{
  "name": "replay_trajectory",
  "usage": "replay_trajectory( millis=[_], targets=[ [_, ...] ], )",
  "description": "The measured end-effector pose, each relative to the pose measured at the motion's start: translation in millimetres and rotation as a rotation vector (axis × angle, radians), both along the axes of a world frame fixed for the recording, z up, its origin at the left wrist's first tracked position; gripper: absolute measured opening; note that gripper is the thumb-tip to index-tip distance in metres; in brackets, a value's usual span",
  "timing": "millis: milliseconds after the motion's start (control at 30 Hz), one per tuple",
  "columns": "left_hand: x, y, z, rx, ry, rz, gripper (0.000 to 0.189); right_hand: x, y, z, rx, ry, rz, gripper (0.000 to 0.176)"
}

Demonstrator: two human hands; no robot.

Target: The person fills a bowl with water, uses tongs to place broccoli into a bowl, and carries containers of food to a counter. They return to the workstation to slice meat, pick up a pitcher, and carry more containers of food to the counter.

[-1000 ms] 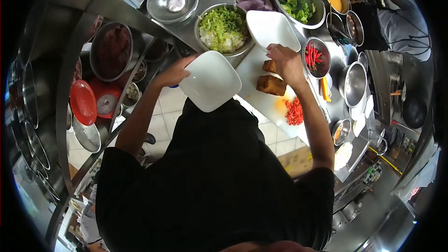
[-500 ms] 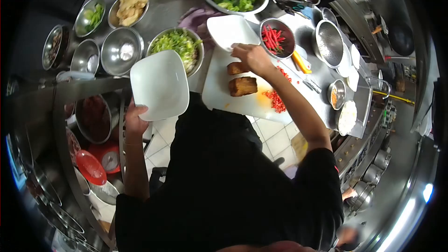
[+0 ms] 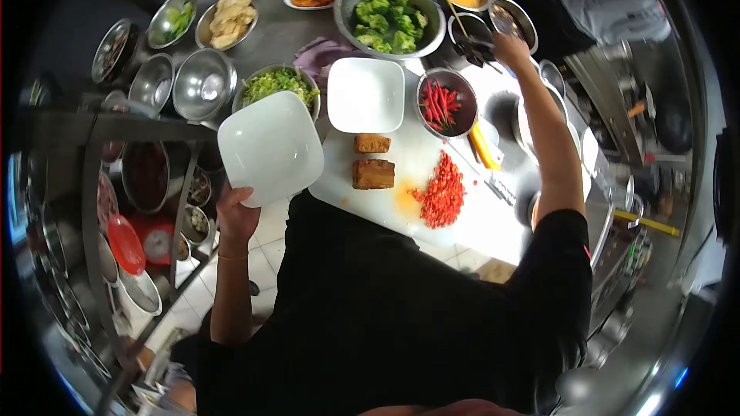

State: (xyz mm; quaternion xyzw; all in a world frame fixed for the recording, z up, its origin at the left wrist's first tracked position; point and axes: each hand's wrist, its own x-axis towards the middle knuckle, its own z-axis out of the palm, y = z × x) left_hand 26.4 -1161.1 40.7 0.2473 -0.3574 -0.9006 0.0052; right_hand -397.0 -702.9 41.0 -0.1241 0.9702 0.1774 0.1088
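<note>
My left hand (image 3: 237, 216) grips the near corner of a white square bowl (image 3: 271, 150), tilted beside the board. A second white bowl (image 3: 366, 96) sits at the far edge of the white cutting board (image 3: 333, 173). Two browned blocks of food (image 3: 373, 175) lie on the board next to chopped red chillies (image 3: 443, 196). Stretched to the far right, my right hand (image 3: 511, 49) has its fingers curled at dark utensils (image 3: 476, 48) over a metal container; what it holds I cannot tell.
Whole red chillies in a steel bowl (image 3: 424, 119) and a yellow-handled knife (image 3: 484, 146) are right of the board. Broccoli fills a colander (image 3: 347, 11) behind. Several steel bowls line the left, by chopped greens (image 3: 274, 86). A person in grey (image 3: 617, 0) stands at the far right.
My right hand has left the second white bowl and moved far right to the utensils. That bowl now rests flat behind the brown blocks. My left hand still holds its bowl.
</note>
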Motion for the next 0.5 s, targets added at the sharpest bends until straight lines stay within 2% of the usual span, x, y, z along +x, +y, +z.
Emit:
replay_trajectory(
  millis=[100, 133, 200, 233, 267, 333, 367, 433, 500],
  targets=[
    [0.2, 16.7, 0.4, -0.023, 0.0, 0.075, 0.068, -12.8, -14.1, 12.7, -0.071, -0.119, 0.107, 0.026],
    [-1.5, 20.0, -1.4, -0.008, 0.008, 0.069, 0.068, -21.7, -23.9, 18.1, -0.008, -0.293, 0.102, 0.034],
    [-11.5, 24.0, -9.6, -0.086, 0.015, 0.034, 0.068, -41.5, -15.2, -6.2, -0.161, -0.177, 0.142, 0.033],
    [-18.1, 25.5, -12.9, -0.164, 0.035, -0.023, 0.068, -42.2, -13.7, -0.4, -0.156, -0.18, 0.149, 0.033],
    [-26.1, 26.6, -12.6, -0.162, 0.036, -0.019, 0.068, -44.3, -10.8, 8.9, -0.049, -0.159, 0.132, 0.032],
    [-45.8, 24.8, -6.5, 0.006, 0.084, -0.014, 0.059, -35.0, -13.6, 43.6, 0.16, -0.118, 0.081, 0.031],
    [-55.6, 24.0, -4.2, 0.0, 0.121, -0.012, 0.059, -2.4, -26.5, 85.3, 0.067, -0.021, -0.005, 0.024],
    [-72.5, 18.4, -10.4, -0.025, 0.132, -0.016, 0.06, 35.7, -36.7, 135.4, 0.052, 0.146, 0.051, 0.02],
    [-92.4, 13.2, -19.3, -0.062, 0.167, -0.07, 0.062, 47.3, -52.5, 141.4, -0.11, 0.234, 0.208, 0.021]
  ],
)
